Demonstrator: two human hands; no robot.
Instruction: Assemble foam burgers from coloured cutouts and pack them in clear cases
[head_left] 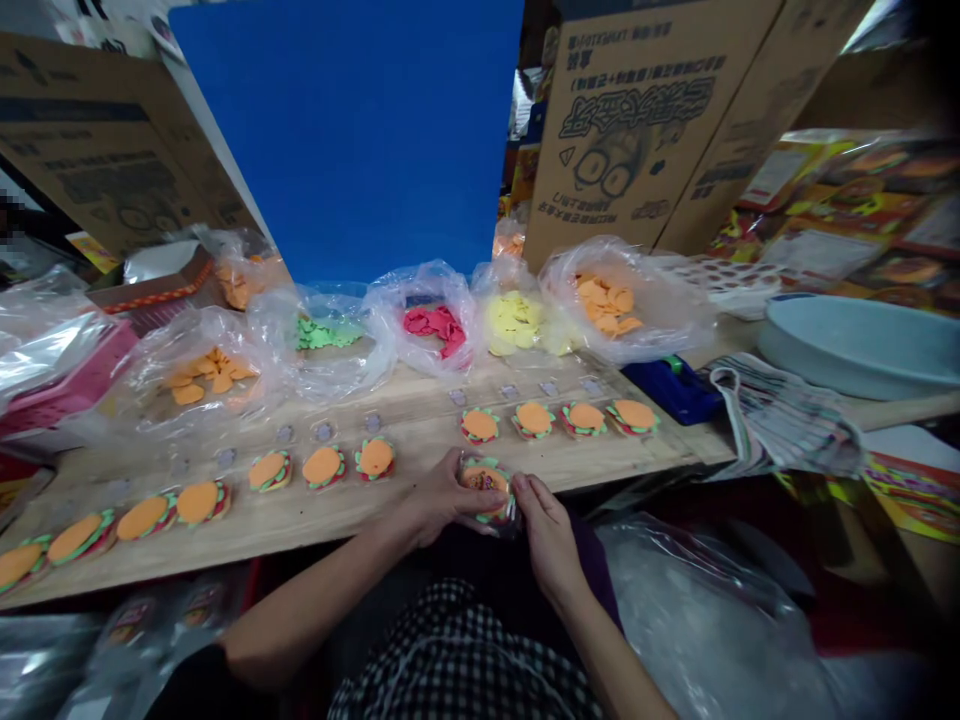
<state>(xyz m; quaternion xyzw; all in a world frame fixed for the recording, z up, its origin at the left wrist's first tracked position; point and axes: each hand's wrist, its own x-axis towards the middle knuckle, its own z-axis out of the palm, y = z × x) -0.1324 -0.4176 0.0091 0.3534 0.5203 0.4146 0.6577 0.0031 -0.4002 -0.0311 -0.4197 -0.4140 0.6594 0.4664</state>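
Note:
In the head view, a small toy-like burger (484, 478) in a clear plastic wrapper is held at the table's front edge. It has an orange top with a printed label and a green frill. My left hand (442, 503) is closed around its left side, thumb over the top. On the right, my right hand (549, 530) is closed with its fingertips at the wrapper's edge. Just beyond my hands stands a row of similar burgers (534, 420). A second row of burgers (323, 466) runs off to the left along the wooden table (420, 440).
Open plastic bags hold orange pieces (604, 303), yellow pieces (516, 320), red pieces (436, 328) and green pieces (328, 333). Behind them rises a blue board (367, 140). At the right are a striped cloth (780, 410), a dark blue tool (675, 388) and a pale blue basin (847, 350).

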